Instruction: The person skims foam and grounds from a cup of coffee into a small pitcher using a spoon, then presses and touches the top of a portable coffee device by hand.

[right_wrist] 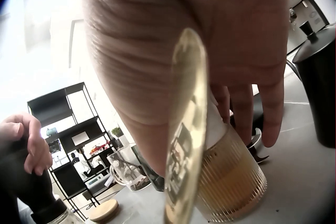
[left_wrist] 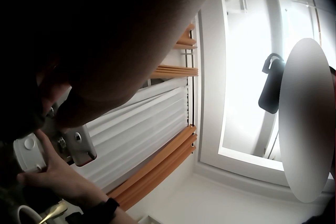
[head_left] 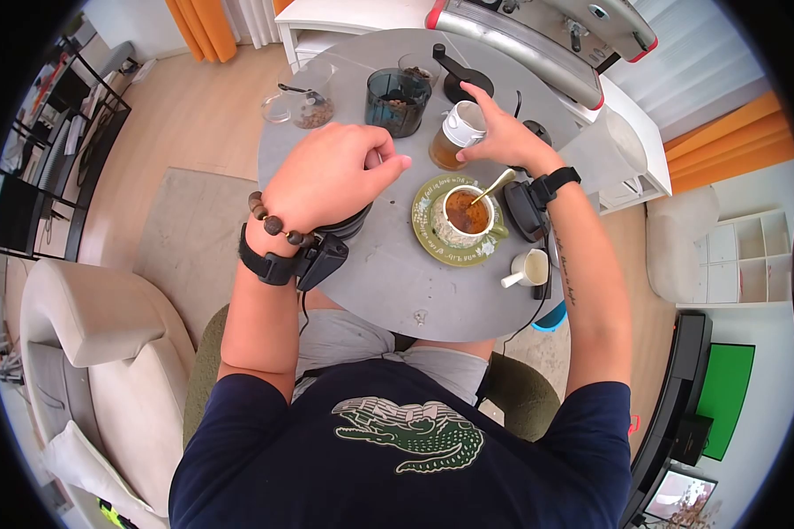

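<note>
My right hand (head_left: 512, 132) spreads around a white cup-shaped piece (head_left: 464, 122) sitting on a ribbed glass (right_wrist: 231, 182) of amber liquid. In the right wrist view its fingers (right_wrist: 271, 111) hang straight, with a gap to the glass. My left hand (head_left: 331, 172) hovers loosely curled over the table's left side, with nothing seen in it. Close to it in the right wrist view is a black-topped jar (right_wrist: 44, 205). Between my arms, a teacup (head_left: 466, 214) of brown drink stands on a green saucer (head_left: 428, 238), a gold spoon (head_left: 494, 188) leaning in it.
A white creamer (head_left: 528, 267) stands near the grey table's (head_left: 379, 291) right edge. Toward the back are a dark translucent container (head_left: 395, 104), a glass jug (head_left: 313, 106) and a black hand grinder (head_left: 463, 79). Beyond stands an espresso machine (head_left: 520, 44).
</note>
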Demonstrator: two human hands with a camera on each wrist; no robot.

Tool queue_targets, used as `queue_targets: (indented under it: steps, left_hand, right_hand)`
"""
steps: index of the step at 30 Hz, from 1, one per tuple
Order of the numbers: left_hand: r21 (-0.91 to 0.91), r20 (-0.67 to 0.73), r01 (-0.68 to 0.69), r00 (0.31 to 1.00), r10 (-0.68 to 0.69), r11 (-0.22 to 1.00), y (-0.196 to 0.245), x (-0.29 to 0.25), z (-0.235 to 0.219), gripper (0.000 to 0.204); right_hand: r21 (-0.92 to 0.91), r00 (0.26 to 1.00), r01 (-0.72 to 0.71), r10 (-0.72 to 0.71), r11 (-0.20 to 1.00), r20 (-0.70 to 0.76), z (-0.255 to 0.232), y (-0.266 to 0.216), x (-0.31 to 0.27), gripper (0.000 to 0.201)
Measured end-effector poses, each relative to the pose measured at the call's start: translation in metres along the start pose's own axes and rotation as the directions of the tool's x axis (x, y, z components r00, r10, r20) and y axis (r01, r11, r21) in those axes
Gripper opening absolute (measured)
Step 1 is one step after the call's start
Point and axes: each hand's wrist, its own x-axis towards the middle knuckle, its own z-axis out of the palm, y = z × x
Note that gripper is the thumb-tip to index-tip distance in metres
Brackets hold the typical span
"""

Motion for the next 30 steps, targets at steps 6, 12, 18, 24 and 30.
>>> queue_targets:
  steps: [6, 12, 18, 24, 30]
  left_hand:
    - [-0.009, -0.001, 0.017, 1.0, -0.017, 1.0, 0.002, 0.0, 0.0, 0.033]
    - [-0.017, -0.006, 0.017, 1.0, -0.017, 1.0, 0.0, 0.001, 0.001, 0.034]
    - [-0.018, 0.007, 0.031, 0.999, -0.031, 0.999, 0.001, 0.001, 0.0, 0.034]
    - [-0.015, 0.014, 0.055, 0.998, -0.054, 0.998, 0.003, 0.0, -0.001, 0.034]
    - [-0.01, 0.01, 0.039, 0.999, -0.039, 0.999, 0.002, 0.0, 0.0, 0.034]
  right_hand:
    - [-0.031, 0.999, 0.013, -0.014, 0.999, -0.033, 0.004, 0.005, 0.004, 0.122]
    - [-0.044, 0.999, -0.002, 0.0, 0.999, -0.049, 0.005, 0.003, 0.003, 0.12]
    - [-0.06, 0.998, -0.007, 0.003, 0.998, -0.057, 0.006, 0.003, 0.003, 0.118]
    - [-0.072, 0.997, -0.015, 0.01, 0.997, -0.076, 0.01, 0.001, 0.002, 0.115]
    - [-0.09, 0.996, 0.004, -0.013, 0.996, -0.092, 0.011, -0.002, 0.001, 0.114]
